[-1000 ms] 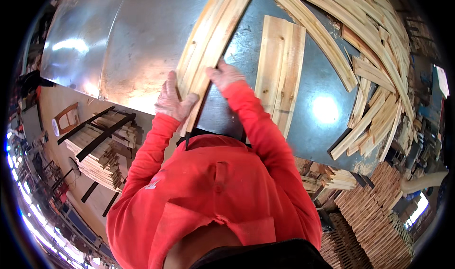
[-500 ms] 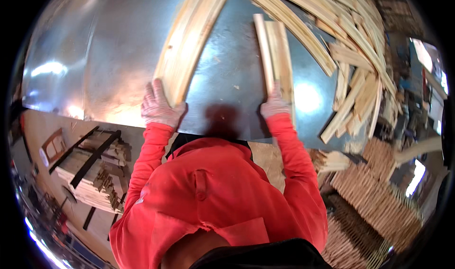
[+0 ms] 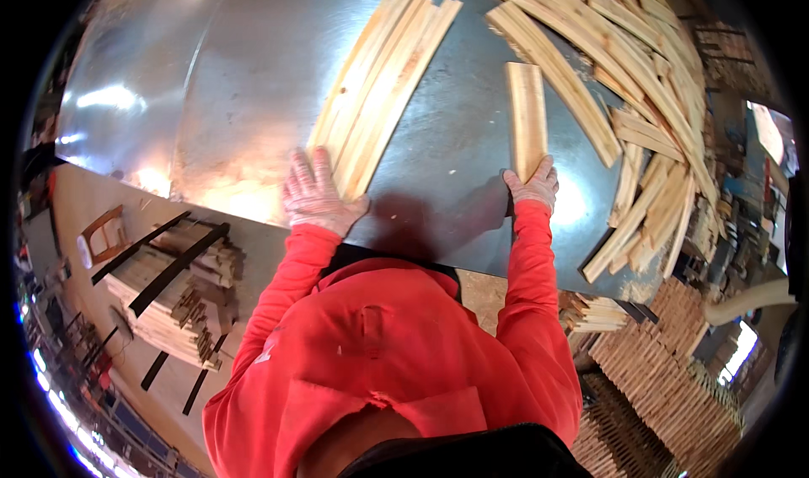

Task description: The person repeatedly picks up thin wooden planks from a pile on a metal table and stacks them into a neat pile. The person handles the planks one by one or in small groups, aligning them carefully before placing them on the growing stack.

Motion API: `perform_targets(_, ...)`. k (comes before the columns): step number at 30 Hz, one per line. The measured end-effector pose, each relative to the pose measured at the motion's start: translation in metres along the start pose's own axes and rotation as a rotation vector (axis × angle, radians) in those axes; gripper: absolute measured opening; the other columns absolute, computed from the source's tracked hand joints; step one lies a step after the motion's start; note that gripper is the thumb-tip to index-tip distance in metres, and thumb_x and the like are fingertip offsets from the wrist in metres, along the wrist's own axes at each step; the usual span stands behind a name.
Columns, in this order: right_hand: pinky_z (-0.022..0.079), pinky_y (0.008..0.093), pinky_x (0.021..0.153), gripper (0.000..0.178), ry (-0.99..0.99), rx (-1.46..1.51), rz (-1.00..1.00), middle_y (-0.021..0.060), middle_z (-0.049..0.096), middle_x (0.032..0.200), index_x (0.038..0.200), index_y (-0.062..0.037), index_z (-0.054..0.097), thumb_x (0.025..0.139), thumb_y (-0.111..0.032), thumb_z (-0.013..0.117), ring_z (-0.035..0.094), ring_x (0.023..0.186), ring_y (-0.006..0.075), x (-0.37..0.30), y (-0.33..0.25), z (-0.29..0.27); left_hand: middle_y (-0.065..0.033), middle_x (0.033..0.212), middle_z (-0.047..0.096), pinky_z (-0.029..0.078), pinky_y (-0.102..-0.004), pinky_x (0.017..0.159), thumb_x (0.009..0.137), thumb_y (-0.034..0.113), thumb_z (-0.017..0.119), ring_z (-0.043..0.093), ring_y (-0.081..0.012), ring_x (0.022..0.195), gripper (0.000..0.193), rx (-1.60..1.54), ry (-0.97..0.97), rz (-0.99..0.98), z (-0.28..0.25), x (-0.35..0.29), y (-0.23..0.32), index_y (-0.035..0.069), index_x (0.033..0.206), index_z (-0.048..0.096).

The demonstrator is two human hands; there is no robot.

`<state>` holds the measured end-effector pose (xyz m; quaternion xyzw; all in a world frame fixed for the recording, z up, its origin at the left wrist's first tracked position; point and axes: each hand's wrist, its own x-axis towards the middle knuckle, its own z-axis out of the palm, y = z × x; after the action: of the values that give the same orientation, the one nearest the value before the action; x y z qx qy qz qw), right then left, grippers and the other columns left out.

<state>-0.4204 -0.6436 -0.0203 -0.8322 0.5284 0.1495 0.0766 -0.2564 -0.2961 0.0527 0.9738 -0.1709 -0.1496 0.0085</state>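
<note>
My left hand (image 3: 324,193), in a pale glove, lies with its fingers spread at the near end of several long wooden strips (image 3: 383,90). These strips lie side by side on the metal tabletop (image 3: 253,99), slanting away to the right. My right hand (image 3: 533,183), also gloved, grips the near end of a shorter wooden board (image 3: 527,112), thumb on its left and fingers on its right. The board points away from me. Its underside is hidden.
Two long strips (image 3: 560,78) lie to the right of the board. Beyond them is a jumbled heap of wooden pieces (image 3: 649,48). Stacked wood (image 3: 674,368) stands below at the right, and another wood stack (image 3: 164,301) on dark bars at the left.
Beside my right hand, a narrow light piece and a wider one showed side by side; now one board shows there. My left hand stays at the near end of its strips. The view has shifted.
</note>
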Motion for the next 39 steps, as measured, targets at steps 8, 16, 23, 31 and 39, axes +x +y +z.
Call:
perform_targets(8,0.049,0.0466,0.090,0.078,-0.443,0.530,-0.259,0.0257,0.065,0.112,0.141,-0.0036,0.042,0.087,-0.059,0.054,0.064,0.106,0.0365,-0.041,-0.188,-0.035,-0.0327,0.152,0.019,0.020,-0.0551,0.112,0.060,0.073,0.069,0.024,-0.0486,0.138,0.121,-0.117,0.071,0.081,0.000,-0.001,0.000,0.007,0.150,0.023)
perform_targets(16,0.025,0.0495,0.114,0.106,0.362,-0.121,-0.481,0.0260,0.029,0.151,0.152,-0.0085,0.018,0.075,-0.064,0.064,0.031,0.139,0.0416,0.151,-0.070,-0.088,-0.0308,0.155,0.012,0.016,-0.0533,0.115,0.057,0.070,0.071,0.017,-0.0443,0.144,0.125,0.040,0.073,-0.005,0.011,0.009,0.005,0.011,0.154,0.017)
perform_targets(23,0.044,0.0452,0.096,0.097,-0.166,-0.052,-0.483,0.0228,0.054,0.126,0.148,-0.0123,0.031,0.076,-0.070,0.059,0.057,0.111,0.0340,0.217,-0.004,-0.096,-0.0308,0.151,0.025,0.030,-0.0503,0.112,0.074,0.065,0.064,0.030,-0.0440,0.138,0.108,0.273,0.300,0.163,-0.020,0.015,0.062,0.000,0.150,0.023)
perform_targets(31,0.039,0.0493,0.102,0.092,0.469,0.134,-0.836,0.0203,0.053,0.131,0.140,-0.0099,0.039,0.073,-0.064,0.068,0.051,0.121,0.0362,0.324,-0.068,-0.182,-0.0052,0.111,0.065,0.051,-0.0350,0.088,0.085,0.024,0.069,0.063,-0.0202,0.100,0.049,-1.942,-0.934,-0.142,0.066,0.065,0.243,0.001,0.126,0.056)
perform_targets(39,0.033,0.0460,0.106,0.111,-0.001,-0.442,-0.684,0.0252,0.042,0.140,0.154,-0.0173,0.003,0.073,-0.052,0.071,0.044,0.129,0.0372,0.309,-0.104,-0.173,-0.0131,0.090,0.070,0.053,-0.0397,0.068,0.086,0.024,0.062,0.068,-0.0290,0.077,0.041,-0.632,-0.073,-0.022,0.027,0.070,0.170,0.004,0.121,0.055)
